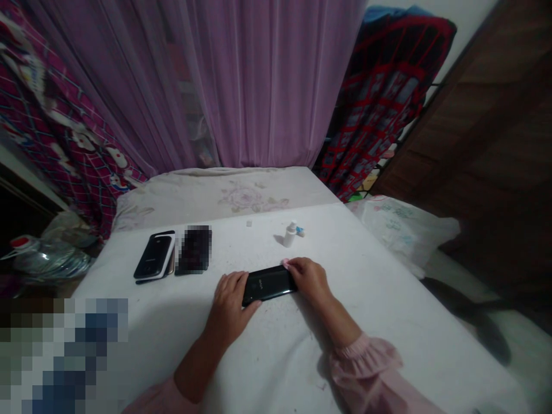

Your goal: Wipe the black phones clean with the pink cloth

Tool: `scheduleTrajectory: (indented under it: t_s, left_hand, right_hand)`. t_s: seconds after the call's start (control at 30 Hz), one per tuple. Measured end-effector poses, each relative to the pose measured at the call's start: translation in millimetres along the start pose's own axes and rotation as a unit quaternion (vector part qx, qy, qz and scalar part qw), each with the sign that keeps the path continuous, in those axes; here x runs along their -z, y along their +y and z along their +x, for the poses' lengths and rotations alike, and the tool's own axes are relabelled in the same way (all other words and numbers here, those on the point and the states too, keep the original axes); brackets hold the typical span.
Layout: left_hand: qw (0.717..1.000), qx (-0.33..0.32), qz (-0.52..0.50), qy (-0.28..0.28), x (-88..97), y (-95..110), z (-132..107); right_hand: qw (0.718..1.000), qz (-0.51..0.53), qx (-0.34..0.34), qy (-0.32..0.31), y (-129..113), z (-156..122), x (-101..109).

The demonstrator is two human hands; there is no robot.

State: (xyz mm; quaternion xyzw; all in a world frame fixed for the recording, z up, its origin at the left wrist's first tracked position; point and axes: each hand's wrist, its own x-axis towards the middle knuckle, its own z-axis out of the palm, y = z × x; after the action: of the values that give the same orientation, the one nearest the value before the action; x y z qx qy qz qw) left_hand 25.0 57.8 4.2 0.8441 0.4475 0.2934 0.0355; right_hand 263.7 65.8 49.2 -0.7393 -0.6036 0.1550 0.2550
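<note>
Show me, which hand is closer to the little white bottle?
Right. The right hand is just in front of the small white bottle, slightly to its right. The left hand is farther away, in front of it and to its left.

A black smartphone (269, 285) is seen on a white sheet (388, 322); far off, a purple curtain (267, 80) is hung behind rose-patterned cream bedding (252, 198).

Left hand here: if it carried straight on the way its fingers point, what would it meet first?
Probably the small white block on the white sheet, ahead of the left hand, whose thumb touches the black phone; depth is unclear.
</note>
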Motion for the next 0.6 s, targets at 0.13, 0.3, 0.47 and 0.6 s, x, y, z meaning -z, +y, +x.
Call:
scheduleTrajectory:
  t_s: [0.13,0.3,0.47,0.6]
  left_hand:
    - [1.0,0.011,0.019,0.017,-2.9,5,1]
    - [0.999,0.029,0.036,0.015,-7.3,6,-1]
    - [0.998,0.034,0.049,0.015,-5.1,-3,-4]
    - [0.998,0.051,0.047,0.0,-1.4,-9,-4]
  right_hand:
    - [0.998,-0.053,0.016,-0.002,-2,-11,-1]
    - [0.997,-0.066,0.018,-0.038,7,-18,17]
    - [0.996,-0.027,0.08,0.027,4,2,13]
    - [0.987,-0.014,0.159,0.032,-4,10,-17]
